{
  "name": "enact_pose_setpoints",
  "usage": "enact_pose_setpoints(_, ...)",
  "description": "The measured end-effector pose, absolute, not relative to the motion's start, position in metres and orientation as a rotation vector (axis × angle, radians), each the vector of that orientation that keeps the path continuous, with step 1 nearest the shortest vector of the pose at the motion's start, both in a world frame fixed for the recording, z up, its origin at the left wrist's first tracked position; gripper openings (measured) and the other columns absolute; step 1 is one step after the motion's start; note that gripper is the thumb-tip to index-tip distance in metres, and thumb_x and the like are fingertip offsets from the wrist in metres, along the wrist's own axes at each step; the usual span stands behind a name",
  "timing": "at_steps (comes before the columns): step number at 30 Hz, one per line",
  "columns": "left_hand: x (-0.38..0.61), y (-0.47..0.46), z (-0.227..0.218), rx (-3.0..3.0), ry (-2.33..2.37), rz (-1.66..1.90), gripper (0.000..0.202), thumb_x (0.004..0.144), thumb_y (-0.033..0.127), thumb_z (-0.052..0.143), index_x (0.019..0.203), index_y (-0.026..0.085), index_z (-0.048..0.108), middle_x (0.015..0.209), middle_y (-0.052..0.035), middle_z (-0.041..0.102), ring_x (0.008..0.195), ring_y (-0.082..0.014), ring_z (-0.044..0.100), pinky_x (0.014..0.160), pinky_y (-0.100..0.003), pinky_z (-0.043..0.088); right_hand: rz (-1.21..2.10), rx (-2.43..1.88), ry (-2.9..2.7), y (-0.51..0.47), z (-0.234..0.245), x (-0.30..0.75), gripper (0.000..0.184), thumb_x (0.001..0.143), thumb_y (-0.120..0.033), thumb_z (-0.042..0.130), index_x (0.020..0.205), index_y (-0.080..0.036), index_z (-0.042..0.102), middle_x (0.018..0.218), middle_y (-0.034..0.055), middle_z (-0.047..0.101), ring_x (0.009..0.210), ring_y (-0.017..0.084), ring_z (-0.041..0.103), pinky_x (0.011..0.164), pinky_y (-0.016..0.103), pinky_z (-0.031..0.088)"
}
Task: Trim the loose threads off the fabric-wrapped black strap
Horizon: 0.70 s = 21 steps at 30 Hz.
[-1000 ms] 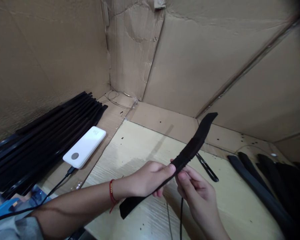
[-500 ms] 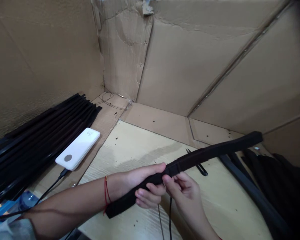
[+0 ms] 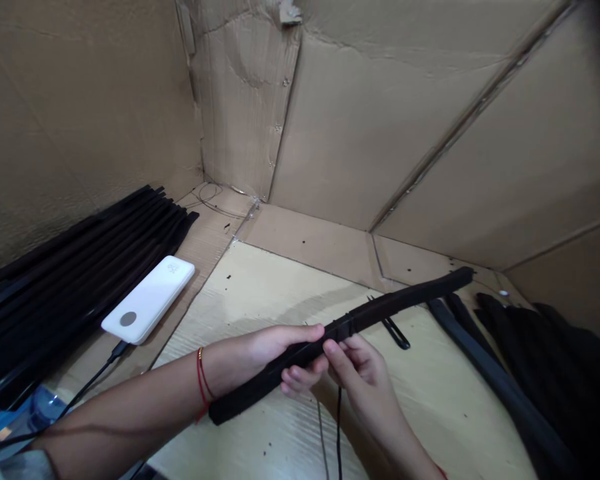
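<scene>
A long black strip (image 3: 385, 307) with a soft, matte covering runs across the middle of the view, its far end pointing right. My left hand (image 3: 285, 353), with a red thread and bead bracelet on the wrist, is wrapped around it near the middle. My right hand (image 3: 365, 380) pinches it just beyond, with the thumb and fingers close against the left hand. Below my right hand hangs a thin black cable (image 3: 339, 427). A small black clip (image 3: 397, 333) lies on the board under the strip.
Beneath my hands is a pale wood-grain board (image 3: 430, 407). Several black rods (image 3: 90, 267) lie stacked at the left, beside a white power bank (image 3: 147, 300) with a cable. Several black strips (image 3: 525, 353) are piled at the right. Cardboard walls surround the area.
The strip has swung from pointing steeply up and right to lying nearly level, and its far end has dropped. Both hands stay on it, and the view has shifted slightly.
</scene>
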<state>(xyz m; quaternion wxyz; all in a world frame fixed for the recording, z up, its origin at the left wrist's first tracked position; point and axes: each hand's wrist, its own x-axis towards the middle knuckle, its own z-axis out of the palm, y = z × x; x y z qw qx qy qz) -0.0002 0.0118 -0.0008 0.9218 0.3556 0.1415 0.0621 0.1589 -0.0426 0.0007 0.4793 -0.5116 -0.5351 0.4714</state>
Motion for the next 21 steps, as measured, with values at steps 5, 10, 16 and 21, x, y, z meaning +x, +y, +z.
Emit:
enact_pose_setpoints(5, -0.005, 0.012, 0.002, 0.794, 0.351, 0.161, 0.045, 0.099, 0.047, 0.027, 0.077, 0.015, 0.05, 0.05, 0.006, 0.027, 0.042, -0.0073, 0.019, 0.043, -0.022, 0.015, 1.129, -1.214, -1.376, -0.042, -0.005, 0.161, 0.043, 0.083, -0.054, 0.067, 0.075, -0.013, 0.061, 0.066, 0.0061, 0.065, 0.062, 0.015, 0.061, 0.06, 0.023, 0.049)
enact_pose_setpoints(10, -0.004, 0.012, 0.004, 0.787, 0.352, 0.123, 0.042, 0.099, 0.049, 0.028, 0.071, 0.019, 0.039, 0.051, 0.0072, 0.022, 0.042, -0.0069, 0.012, 0.042, -0.023, 0.008, 1.061, -1.256, -1.369, -0.041, -0.016, 0.165, 0.042, 0.082, -0.055, 0.069, 0.082, -0.013, 0.063, 0.071, 0.0066, 0.065, 0.065, 0.014, 0.059, 0.059, 0.022, 0.046)
enact_pose_setpoints(16, -0.003, 0.012, 0.002, 0.761, 0.373, 0.073, 0.046, 0.099, 0.052, 0.026, 0.066, 0.02, 0.035, 0.048, 0.0068, 0.021, 0.04, -0.0064, 0.013, 0.04, -0.024, 0.007, 1.001, -1.245, -1.425, -0.041, -0.016, 0.165, 0.038, 0.086, -0.051, 0.065, 0.085, -0.013, 0.064, 0.074, 0.0072, 0.066, 0.065, 0.014, 0.058, 0.058, 0.021, 0.045)
enact_pose_setpoints(21, -0.004, 0.012, -0.001, 0.763, 0.302, 0.112, 0.052, 0.095, 0.063, 0.026, 0.068, 0.02, 0.037, 0.045, 0.0081, 0.02, 0.038, -0.0064, 0.011, 0.038, -0.024, 0.007, 1.033, -1.279, -1.413, -0.042, -0.002, 0.16, 0.041, 0.084, -0.053, 0.065, 0.081, -0.012, 0.062, 0.069, 0.0055, 0.06, 0.06, 0.012, 0.051, 0.053, 0.021, 0.04)
